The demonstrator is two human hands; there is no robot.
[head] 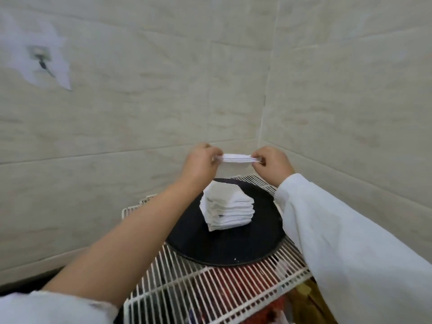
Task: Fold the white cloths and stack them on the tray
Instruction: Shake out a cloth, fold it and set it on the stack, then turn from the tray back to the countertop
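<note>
Your left hand and right hand each pinch an end of a folded cloth, frame centre, above the stack on the tray.

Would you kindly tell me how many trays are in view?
1. The black round tray sits on the white wire rack in the wall corner, holding the stack of folded cloths. Others may be hidden below.

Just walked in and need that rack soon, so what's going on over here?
A person is folding white cloths. Both hands, left hand and right hand, pinch the ends of one folded cloth, held in the air above a stack of folded cloths. The stack sits on a round black tray, which rests on a white wire rack in a tiled corner. The held cloth is not yet on the stack.
</note>
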